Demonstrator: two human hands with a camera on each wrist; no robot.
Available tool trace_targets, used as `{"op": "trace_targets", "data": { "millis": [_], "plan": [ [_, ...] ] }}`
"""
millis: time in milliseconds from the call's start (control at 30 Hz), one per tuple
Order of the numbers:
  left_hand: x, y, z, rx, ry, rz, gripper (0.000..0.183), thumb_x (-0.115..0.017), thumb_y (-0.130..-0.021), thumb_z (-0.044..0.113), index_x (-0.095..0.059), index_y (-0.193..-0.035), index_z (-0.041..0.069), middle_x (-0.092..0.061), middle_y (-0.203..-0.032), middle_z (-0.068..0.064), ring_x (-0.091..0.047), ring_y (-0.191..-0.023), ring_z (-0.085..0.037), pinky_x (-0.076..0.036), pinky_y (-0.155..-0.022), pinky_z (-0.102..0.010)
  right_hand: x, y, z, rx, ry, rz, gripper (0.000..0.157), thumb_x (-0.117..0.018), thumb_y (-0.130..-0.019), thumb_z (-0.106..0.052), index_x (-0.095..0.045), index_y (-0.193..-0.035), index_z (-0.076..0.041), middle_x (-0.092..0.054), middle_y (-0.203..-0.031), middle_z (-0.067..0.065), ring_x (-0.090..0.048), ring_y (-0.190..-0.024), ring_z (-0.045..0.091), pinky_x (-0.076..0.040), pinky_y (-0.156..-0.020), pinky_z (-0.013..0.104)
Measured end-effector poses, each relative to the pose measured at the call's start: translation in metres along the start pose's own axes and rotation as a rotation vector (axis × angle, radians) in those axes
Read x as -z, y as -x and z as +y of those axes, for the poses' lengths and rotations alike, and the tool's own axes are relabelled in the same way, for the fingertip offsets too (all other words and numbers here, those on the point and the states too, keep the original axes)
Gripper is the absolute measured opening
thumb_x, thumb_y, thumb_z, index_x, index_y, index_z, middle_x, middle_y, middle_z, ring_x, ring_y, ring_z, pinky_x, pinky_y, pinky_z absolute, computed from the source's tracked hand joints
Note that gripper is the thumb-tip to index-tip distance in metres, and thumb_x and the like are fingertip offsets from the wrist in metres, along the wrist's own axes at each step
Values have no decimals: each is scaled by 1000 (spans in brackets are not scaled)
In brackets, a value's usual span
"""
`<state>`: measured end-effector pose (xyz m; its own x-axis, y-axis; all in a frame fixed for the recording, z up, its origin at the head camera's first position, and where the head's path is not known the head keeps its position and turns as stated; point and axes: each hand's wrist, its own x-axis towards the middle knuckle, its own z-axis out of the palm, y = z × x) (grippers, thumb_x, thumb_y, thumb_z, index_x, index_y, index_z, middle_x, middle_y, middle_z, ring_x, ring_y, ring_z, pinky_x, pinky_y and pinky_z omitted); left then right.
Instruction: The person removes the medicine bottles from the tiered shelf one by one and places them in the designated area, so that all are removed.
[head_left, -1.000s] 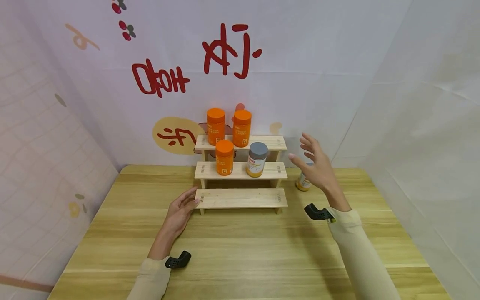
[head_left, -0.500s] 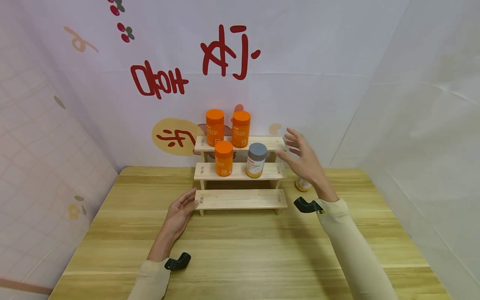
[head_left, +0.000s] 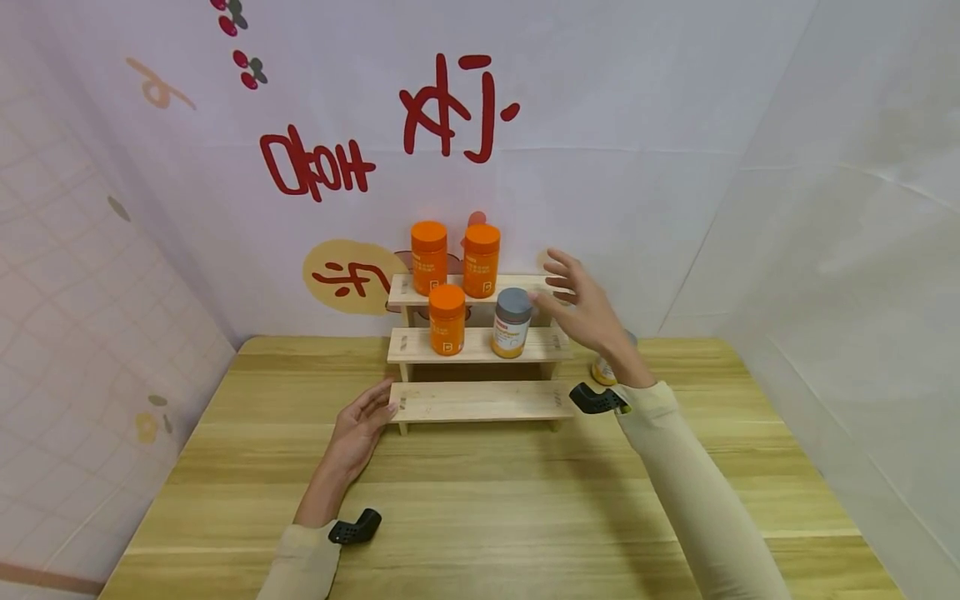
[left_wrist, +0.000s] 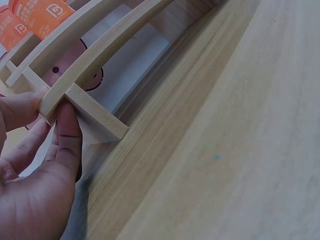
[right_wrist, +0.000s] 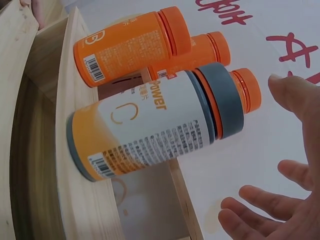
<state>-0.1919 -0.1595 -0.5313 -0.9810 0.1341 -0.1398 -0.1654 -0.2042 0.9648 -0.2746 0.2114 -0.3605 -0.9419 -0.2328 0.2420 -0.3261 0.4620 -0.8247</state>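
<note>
My left hand (head_left: 358,427) pinches the left end of the bottom step of a three-tier wooden display stand (head_left: 480,402); the left wrist view has the thumb on the board and a finger (left_wrist: 68,132) under it. On the middle step stands a white and yellow supplement bottle (head_left: 511,333) with a grey lid. My right hand (head_left: 585,312) is beside its lid, fingers spread, holding nothing. In the right wrist view a gap shows between the thumb and the grey lid (right_wrist: 220,100). An orange bottle (head_left: 447,321) shares that step.
Two more orange bottles (head_left: 429,258) stand on the top step. A second grey-lidded bottle (head_left: 604,372) is on the table right of the stand, partly behind my right wrist. A printed white cloth (head_left: 600,200) hangs behind the wooden table (head_left: 465,500).
My right hand has moved left, from above the bottle on the table to beside the grey-lidded bottle on the middle step. My left hand keeps its grip on the stand.
</note>
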Motion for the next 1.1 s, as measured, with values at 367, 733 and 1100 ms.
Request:
{"op": "trace_targets", "data": {
  "millis": [367,733,1100],
  "plan": [
    [0,0,-1,-7,7,2,61,-62,-102,5,-39,-158,7,-50,-133,-6,-58,-116,-4,-52,-97,-15,-10,-20,-9,-15,-51,-78,81,-70,-97,-41,-26,-163,-24,-39,-162,15,-46,-143,36,-38,-119,57],
    [0,-1,-1,-3,4,2,61,-62,-102,5,-38,-158,8,-49,-135,-7,-58,-117,-4,-51,-98,-14,-22,-44,-22,-45,-42,-107,80,-72,-96,-40,-28,-162,-26,-43,-160,13,-49,-141,36,-40,-119,54],
    [1,-1,-3,-5,-3,5,62,-63,-101,6,-38,-158,7,-50,-134,-6,-58,-117,-3,-51,-98,-14,-30,-65,-32,-99,-19,-140,82,-74,-93,-48,-30,-161,-33,-49,-154,9,-52,-138,30,-47,-111,56]
  ]
}}
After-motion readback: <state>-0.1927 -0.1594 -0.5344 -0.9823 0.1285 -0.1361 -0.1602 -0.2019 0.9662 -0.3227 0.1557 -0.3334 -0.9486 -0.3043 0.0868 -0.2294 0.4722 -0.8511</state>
